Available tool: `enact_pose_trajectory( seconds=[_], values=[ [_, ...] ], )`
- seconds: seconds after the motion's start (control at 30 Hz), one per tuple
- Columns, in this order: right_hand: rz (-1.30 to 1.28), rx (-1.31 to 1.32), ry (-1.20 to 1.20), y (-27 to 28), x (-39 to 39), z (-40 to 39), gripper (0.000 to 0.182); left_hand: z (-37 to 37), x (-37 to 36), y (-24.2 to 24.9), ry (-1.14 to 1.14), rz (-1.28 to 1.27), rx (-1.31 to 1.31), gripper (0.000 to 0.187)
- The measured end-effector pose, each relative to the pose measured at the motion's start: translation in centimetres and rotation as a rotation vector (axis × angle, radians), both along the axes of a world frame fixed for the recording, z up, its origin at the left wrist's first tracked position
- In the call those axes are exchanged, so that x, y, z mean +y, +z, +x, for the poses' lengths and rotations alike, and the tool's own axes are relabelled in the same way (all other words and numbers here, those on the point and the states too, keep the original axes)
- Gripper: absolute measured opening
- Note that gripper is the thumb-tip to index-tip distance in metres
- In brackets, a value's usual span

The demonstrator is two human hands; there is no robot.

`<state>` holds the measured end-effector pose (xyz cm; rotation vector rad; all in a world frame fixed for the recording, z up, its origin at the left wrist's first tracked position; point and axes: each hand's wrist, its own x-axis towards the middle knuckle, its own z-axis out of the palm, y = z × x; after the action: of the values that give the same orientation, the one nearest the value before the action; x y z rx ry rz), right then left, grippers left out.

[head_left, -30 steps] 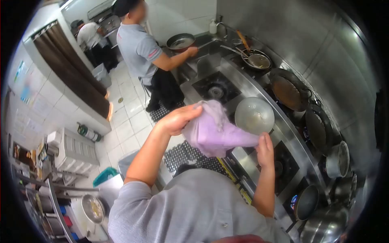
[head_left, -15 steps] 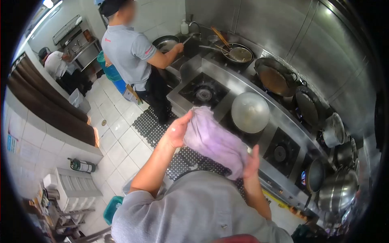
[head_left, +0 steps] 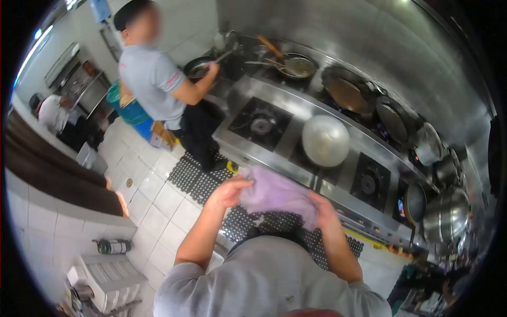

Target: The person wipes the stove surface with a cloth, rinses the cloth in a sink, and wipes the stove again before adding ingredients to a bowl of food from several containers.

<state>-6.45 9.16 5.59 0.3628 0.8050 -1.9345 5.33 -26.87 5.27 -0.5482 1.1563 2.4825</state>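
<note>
A pale purple cloth (head_left: 277, 194) is stretched between my two hands, in front of the stove's front edge. My left hand (head_left: 231, 192) grips its left end, fingers closed over the fabric. At the right end my right hand (head_left: 323, 210), somewhat blurred, is closed on the cloth. Beyond the cloth, a wide metal bowl-shaped pan (head_left: 326, 140) rests on the stove (head_left: 227, 136). Bare burners lie to the left (head_left: 262, 124) and right (head_left: 369, 183) of that pan.
A person in a grey shirt (head_left: 153, 79) stands at the left, holding a pan (head_left: 199, 68). Several woks and pots line the back shelf, including a wok (head_left: 346, 90). A black perforated mat (head_left: 248, 224) covers floor below. Another person (head_left: 53, 113) bends farther back.
Both hands have lowered the cloth toward my body, away from the stove top. The view has shifted slightly. The other person's arm and pan have moved a little.
</note>
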Motion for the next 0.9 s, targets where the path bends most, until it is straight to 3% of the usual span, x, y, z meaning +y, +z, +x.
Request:
enact_pose_trajectory(
  seconds=[0.03,0.1,0.13,0.2,0.23,0.3,0.33,0.37,0.4,0.43,0.47,0.5,0.53,0.57,0.63,0.7,0.73,0.77,0.83,0.87,0.9],
  values=[
    [-0.050,0.066,-0.008,2.4,-0.3,-0.2,0.047,0.5,0.7,3.5,0.032,0.001,0.003,0.051],
    [-0.034,0.458,-0.089,8.4,0.0,0.2,0.057,1.5,2.6,11.1,0.077,-0.007,0.551,0.067],
    [-0.062,0.593,-0.143,11.1,0.4,0.8,0.061,2.1,2.8,12.8,0.092,-0.002,0.551,0.067],
    [-0.020,0.942,-0.215,11.7,2.8,0.4,0.070,2.7,2.6,15.0,0.122,-0.177,0.683,0.067],
    [-0.124,1.005,-0.257,11.8,2.7,-0.4,0.076,2.0,1.9,15.3,0.120,-0.184,0.673,0.067],
    [-0.260,1.058,-0.091,10.7,4.0,-1.4,0.083,0.1,0.6,14.9,0.036,-0.400,0.851,0.050],
    [-0.101,0.881,-0.108,12.1,2.2,-1.2,0.080,-0.5,1.2,14.1,0.089,-0.272,0.680,0.043],
    [0.065,0.692,-0.150,13.8,0.2,-1.2,0.077,-1.2,1.0,11.4,0.197,-0.418,0.629,0.041],
    [-0.040,0.644,-0.148,12.8,0.0,-1.2,0.067,-2.3,0.8,9.1,0.266,-0.553,0.587,0.039],
    [-0.135,0.602,-0.182,10.4,0.5,-1.4,0.057,-2.2,2.7,9.2,0.480,-0.545,0.406,0.029],
    [0.160,0.566,-0.231,6.9,0.9,-1.7,0.039,-3.1,2.5,6.6,0.496,-0.450,0.301,0.028],
    [0.238,0.617,-0.013,3.0,2.8,-1.7,0.028,-4.4,2.5,3.5,0.467,-0.572,0.257,0.026],
    [0.131,0.579,-0.214,-2.3,2.6,-0.1,0.021,-4.9,4.5,2.5,0.476,-0.617,0.298,0.024],
    [0.256,0.417,-0.042,0.3,3.2,1.3,0.026,-5.4,7.5,2.6,0.434,-0.561,0.264,0.024],
    [0.218,0.252,-0.107,-5.8,2.8,3.2,0.035,-6.0,12.7,-0.9,0.139,-0.680,0.360,0.024],
    [-0.041,0.060,0.138,-1.7,5.5,4.8,0.045,-5.2,19.2,0.3,-0.554,-0.998,0.274,0.024],
    [-0.194,0.005,-0.008,-3.2,5.8,5.3,0.047,-4.2,22.3,-0.4,-0.566,-0.720,0.412,0.024],
    [-0.191,0.004,-0.012,-4.9,7.1,4.6,0.047,-4.1,24.7,-1.2,-0.560,-0.441,0.532,0.024],
    [-0.188,-0.003,-0.398,-7.7,9.5,3.1,0.040,-7.3,26.1,-0.5,-0.497,-0.389,0.489,0.021],
    [-0.168,0.103,-0.438,-5.0,11.6,2.2,0.034,-8.7,26.1,0.2,-0.436,-0.342,0.440,0.019],
    [-0.186,0.183,-0.533,-9.7,14.9,0.2,0.034,-10.4,25.2,1.1,-0.392,-0.279,0.342,0.019]
  ],
)
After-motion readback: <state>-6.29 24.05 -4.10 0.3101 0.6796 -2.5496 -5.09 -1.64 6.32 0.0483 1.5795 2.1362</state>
